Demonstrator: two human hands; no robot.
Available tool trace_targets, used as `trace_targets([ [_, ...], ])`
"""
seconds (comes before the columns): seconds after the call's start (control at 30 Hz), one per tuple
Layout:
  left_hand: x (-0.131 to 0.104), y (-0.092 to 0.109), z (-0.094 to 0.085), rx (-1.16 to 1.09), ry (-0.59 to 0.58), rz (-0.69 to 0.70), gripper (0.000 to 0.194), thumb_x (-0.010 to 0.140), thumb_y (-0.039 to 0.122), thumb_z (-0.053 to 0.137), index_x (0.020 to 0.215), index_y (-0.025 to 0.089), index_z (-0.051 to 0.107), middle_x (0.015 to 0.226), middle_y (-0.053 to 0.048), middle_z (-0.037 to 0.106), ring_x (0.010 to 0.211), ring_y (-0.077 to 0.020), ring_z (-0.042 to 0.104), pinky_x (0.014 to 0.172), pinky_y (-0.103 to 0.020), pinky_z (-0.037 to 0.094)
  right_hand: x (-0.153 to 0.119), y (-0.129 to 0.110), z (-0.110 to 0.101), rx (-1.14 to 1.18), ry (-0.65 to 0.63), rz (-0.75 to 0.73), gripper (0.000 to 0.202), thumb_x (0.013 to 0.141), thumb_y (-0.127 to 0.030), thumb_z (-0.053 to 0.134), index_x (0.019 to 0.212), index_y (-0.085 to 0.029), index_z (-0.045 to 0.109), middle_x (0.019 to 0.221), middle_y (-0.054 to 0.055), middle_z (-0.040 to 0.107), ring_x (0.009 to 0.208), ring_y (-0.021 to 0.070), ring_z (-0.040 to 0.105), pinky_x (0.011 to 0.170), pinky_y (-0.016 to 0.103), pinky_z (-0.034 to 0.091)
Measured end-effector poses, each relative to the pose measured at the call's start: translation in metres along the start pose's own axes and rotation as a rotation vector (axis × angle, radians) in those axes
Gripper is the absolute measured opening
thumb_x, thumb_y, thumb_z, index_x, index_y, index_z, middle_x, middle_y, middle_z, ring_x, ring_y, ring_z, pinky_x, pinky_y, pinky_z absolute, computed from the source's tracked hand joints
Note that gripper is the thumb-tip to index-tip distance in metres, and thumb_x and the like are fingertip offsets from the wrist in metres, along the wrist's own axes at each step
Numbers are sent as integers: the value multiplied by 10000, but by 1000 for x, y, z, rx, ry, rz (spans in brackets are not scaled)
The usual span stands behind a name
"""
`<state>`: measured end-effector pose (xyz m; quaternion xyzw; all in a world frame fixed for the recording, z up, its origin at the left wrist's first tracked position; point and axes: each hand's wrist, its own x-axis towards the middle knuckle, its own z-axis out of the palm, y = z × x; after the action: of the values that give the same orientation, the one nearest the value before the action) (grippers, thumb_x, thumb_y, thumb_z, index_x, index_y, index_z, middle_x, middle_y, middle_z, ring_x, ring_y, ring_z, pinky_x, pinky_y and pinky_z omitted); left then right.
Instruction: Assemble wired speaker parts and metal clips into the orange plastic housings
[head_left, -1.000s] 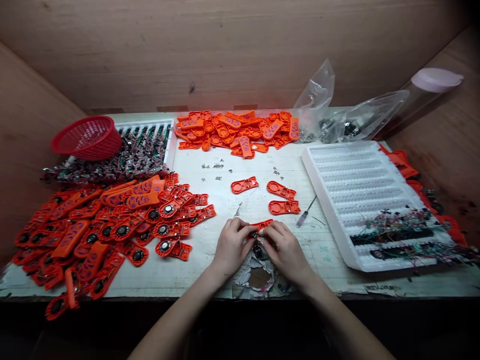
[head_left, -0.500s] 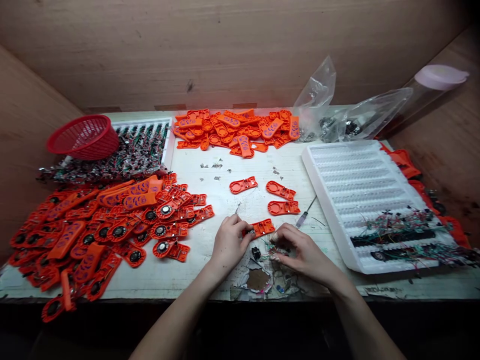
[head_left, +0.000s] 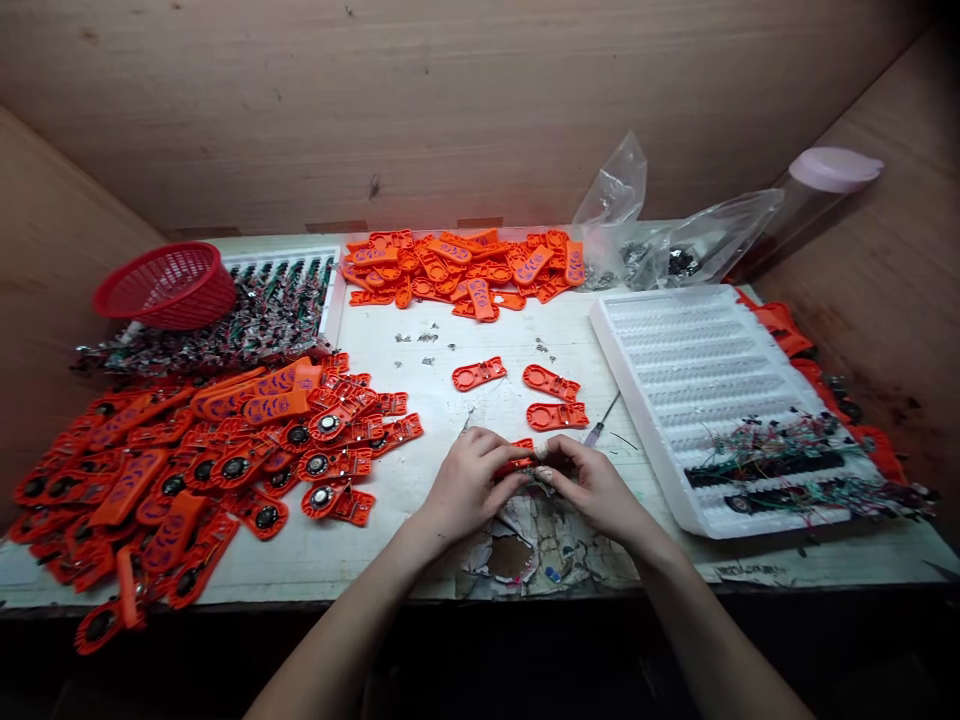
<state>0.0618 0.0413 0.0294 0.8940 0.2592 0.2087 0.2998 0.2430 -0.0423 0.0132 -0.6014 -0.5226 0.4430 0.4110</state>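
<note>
While left hand (head_left: 476, 475) and right hand (head_left: 592, 485) pinch 1 orange shell (head_left: 519, 453), 2 shells (head_left: 556, 416) lie near 1 screwdriver (head_left: 595, 435).

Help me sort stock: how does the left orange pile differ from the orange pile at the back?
The left pile is larger than the back pile. The left pile shows many round black discs; the back pile shows none. The left pile reaches the table's front edge; the back pile lies near the back wall. Both show purple prints.
</note>
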Motion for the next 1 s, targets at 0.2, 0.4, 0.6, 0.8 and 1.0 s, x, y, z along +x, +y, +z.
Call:
trace_targets([
  [0.2, -21, 11, 21, 232, 42, -93, 357, 739, 281, 720, 1060, 191, 592, 1017, -85, 584, 951, -260, 498, 786, -402, 463, -13, 12, -1, -157, 86, -67, 66, 835, -195, 539, 900, -200, 529, 892, 34, 525, 793, 164, 520, 718, 298, 451],
  [0.4, -52, 23, 38, 265, 131, 1, 119, 877, 153, 525, 956, 186, 609, 963, -62, 618, 914, -215, 519, 780, -347, 465, -18, 5, 4, -214, 63, -86, 100, 849, -282, 571, 916, -213, 540, 883, 38, 562, 833, 190, 522, 743, 319, 447],
  [0.6, -64, 26, 39, 191, 30, 68, 140, 879, 119, 467, 874, 172, 597, 881, -60, 607, 850, -191, 509, 754, -326, 466, -9, -1, 13, -314, 115, -86, 66, 837, -263, 572, 873, -209, 563, 851, 44, 596, 818, 202, 536, 733, 318, 440],
  [0.8, -53, 24, 22, 33, 41, -39, 289, 798, 204, 590, 1085, 183, 561, 1037, -90, 557, 954, -223, 495, 812, -376, 460, -3, 8, 7, -154, 159, 19, 219, 907, -370, 474, 801, -197, 557, 705, -1, 549, 643, 139, 487, 603, 249, 395],
  [1.0, -7, 8, 28, 118, 129, -159, 193, 841, 199, 593, 1033, 193, 610, 969, -69, 577, 923, -222, 497, 792, -375, 469, -1, 6, 8, 207, 123, 96, 278, 856, -476, 535, 863, -198, 553, 761, 3, 561, 655, 132, 518, 596, 246, 447],
])
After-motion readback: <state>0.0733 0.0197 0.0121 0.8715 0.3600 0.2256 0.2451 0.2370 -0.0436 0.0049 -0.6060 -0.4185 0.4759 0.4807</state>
